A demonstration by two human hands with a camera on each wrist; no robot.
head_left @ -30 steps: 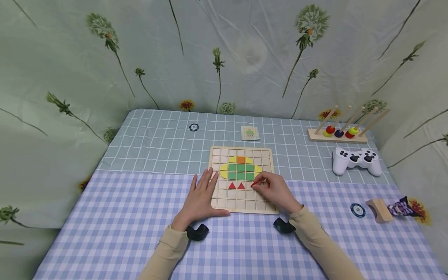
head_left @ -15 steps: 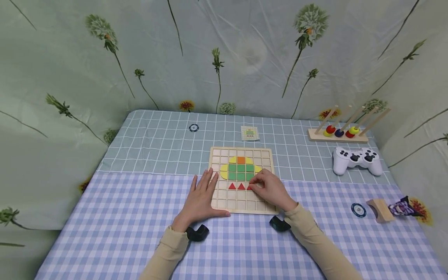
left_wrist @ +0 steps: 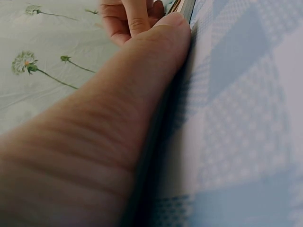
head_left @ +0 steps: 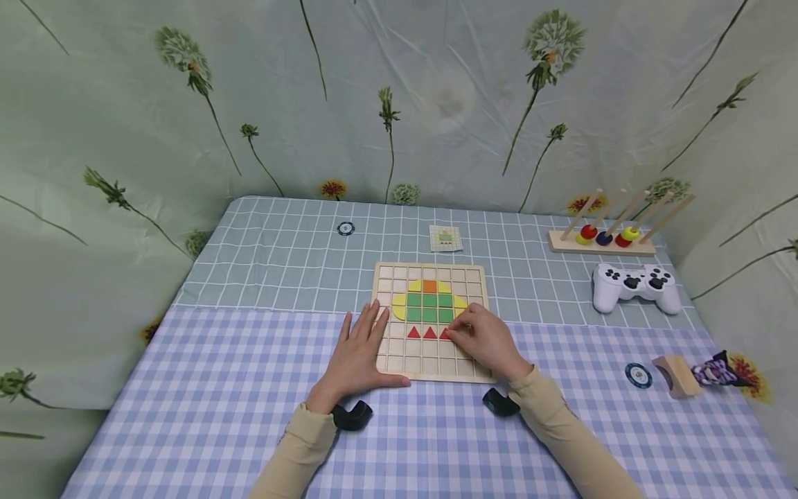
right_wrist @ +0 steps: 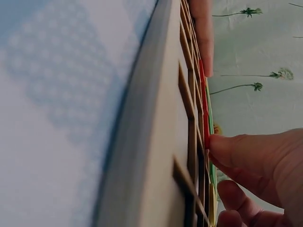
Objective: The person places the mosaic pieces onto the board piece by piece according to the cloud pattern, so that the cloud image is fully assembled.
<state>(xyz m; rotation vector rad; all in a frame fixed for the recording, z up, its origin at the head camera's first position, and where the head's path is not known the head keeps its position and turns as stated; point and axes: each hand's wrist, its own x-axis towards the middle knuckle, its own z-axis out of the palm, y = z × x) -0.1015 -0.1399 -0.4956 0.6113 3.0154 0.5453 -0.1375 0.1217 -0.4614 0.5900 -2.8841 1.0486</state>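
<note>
A wooden grid board [head_left: 389, 364] lies on the table, its cells holding green squares [head_left: 430, 300], an orange square [head_left: 429, 285] and yellow rounded pieces [head_left: 399, 305]. Below these, red triangles [head_left: 414, 333] stand in a row. My right hand [head_left: 486, 339] pinches the rightmost red triangle [head_left: 445, 334] with thumb and fingertips, down at its cell; the right wrist view shows the thumb [right_wrist: 232, 149] touching the red edge. Part of that triangle is hidden by the fingers. My left hand [head_left: 357, 353] rests with spread, straight fingers on the board's left edge, thumb along the near edge.
Behind the board lies a small pattern card [head_left: 445, 238]. Poker chips [head_left: 346, 228] lie at the back left and right. To the right are a white game controller [head_left: 634, 285], a peg stand with beads [head_left: 601, 244], an arched wooden block [head_left: 677, 375] and a small purple-black figure [head_left: 717, 371].
My right hand has moved slightly left with the red triangle and lowered it into the row beside the other two. The left hand has stayed in place.
</note>
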